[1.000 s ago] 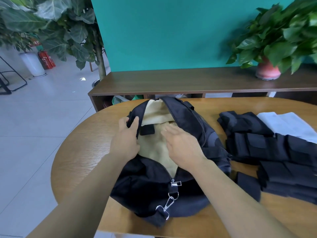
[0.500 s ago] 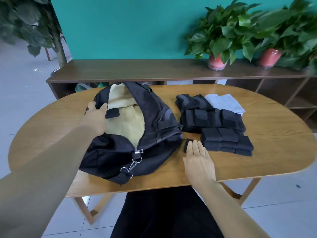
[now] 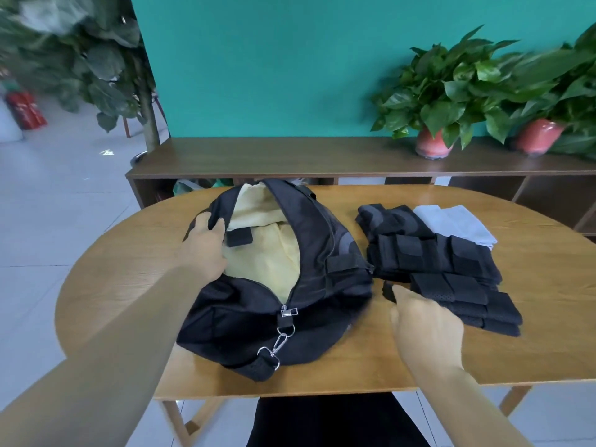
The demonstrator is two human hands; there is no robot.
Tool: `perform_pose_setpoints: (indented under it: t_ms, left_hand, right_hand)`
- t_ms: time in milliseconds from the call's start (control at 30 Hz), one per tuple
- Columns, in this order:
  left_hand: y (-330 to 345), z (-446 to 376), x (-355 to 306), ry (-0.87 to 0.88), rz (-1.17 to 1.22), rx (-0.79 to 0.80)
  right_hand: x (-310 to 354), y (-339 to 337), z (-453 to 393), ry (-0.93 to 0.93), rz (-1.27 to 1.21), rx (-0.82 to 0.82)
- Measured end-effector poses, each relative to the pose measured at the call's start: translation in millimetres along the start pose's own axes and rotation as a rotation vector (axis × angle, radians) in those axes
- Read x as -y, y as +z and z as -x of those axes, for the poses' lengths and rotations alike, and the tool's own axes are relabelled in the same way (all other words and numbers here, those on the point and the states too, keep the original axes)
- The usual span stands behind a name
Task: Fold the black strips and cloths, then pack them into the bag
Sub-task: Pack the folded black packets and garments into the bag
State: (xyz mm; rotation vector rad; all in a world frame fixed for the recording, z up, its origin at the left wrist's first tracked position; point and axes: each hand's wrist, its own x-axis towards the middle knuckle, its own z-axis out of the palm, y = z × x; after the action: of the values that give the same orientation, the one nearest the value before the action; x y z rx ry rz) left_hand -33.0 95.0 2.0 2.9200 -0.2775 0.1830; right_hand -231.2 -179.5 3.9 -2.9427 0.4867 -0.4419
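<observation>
Head view: your left hand (image 3: 206, 245) grips the near-left rim of the black bag (image 3: 274, 298), fingers curled over the edge, holding the mouth open on its yellow lining (image 3: 267, 253). Your right hand (image 3: 425, 321), which a second ago lay flat inside the bag, has come out to the table (image 3: 548, 350) and now closes on a small folded black strip (image 3: 389, 290) just right of the bag; thumb and fingers appear to pinch it, though most of the strip is hidden. The remaining folded black strips (image 3: 451, 279) and a pale cloth (image 3: 458, 221) wait beyond, so packing looks barely begun.
</observation>
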Motion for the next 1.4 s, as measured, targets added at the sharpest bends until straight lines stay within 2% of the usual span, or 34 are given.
perform_pose_setpoints:
  t_ms: [67,167,367,467,600,767,933,1267,1400]
  left_hand:
    - [1.0,0.1,1.4,0.009,0.039,-0.034]
    - [2.0,0.7,4.2,0.021,0.083,-0.047]
    - [1.1,6.8,4.3,0.020,0.066,-0.109]
    - [12.7,-0.9,11.9,0.013,0.084,-0.141]
    - [12.6,5.8,10.7,0.024,0.078,-0.143]
    - [15.5,2.2,15.8,0.030,0.080,-0.135]
    - [18.9,-0.9,15.0,0.034,0.093,-0.145]
    - [13.1,-2.6,11.5,-0.023,0.114,-0.057]
    - [5.2,2.2,5.2,-0.038,0.128,0.026]
  right_hand:
    - [15.0,-8.0,-1.8,-0.086,-0.065,-0.290]
    - [61.6,-5.9,-26.4,-0.315,-0.089,-0.505]
    - [140.4,67.3,-99.5,-0.486,-0.045,-0.168]
    - [167.8,92.9,-135.2,-0.520,0.066,-0.032]
    - [181.6,111.4,-164.0,-0.466,0.070,0.130]
    - [182.2,150.2,-187.6,-0.492,0.131,0.226]
    - [180.8,157.6,-192.8,-0.532,0.146,0.274]
    - [176.9,134.5,-172.0,-0.543,0.191,0.332]
    - [166.6,108.4,-152.2,-0.560,0.161,0.282]
